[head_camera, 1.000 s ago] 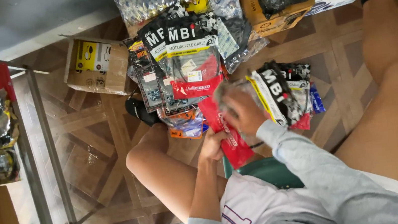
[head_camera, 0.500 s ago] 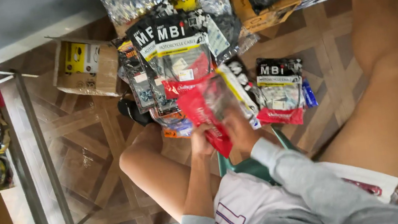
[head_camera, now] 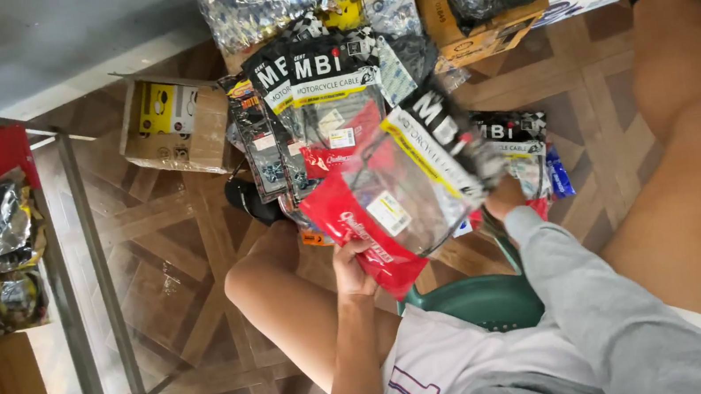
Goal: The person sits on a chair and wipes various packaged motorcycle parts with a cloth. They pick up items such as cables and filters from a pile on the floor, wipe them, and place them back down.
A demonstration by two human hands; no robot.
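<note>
Your left hand (head_camera: 352,270) pinches the red bottom of a clear cable packet (head_camera: 400,204); right hand (head_camera: 506,196) grips its top edge; pkt held over the pile of packets (head_camera: 313,112) on the floor.

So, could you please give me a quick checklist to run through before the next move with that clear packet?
1. Left hand grips the packet's red end: ok.
2. Right hand grips the clear packet at the black end: ok.
3. Packet lifted off the pile of packets on the floor: ok.
4. Packet sealed: cannot tell.
5. Second stack beyond the right hand in reach: ok.
</note>
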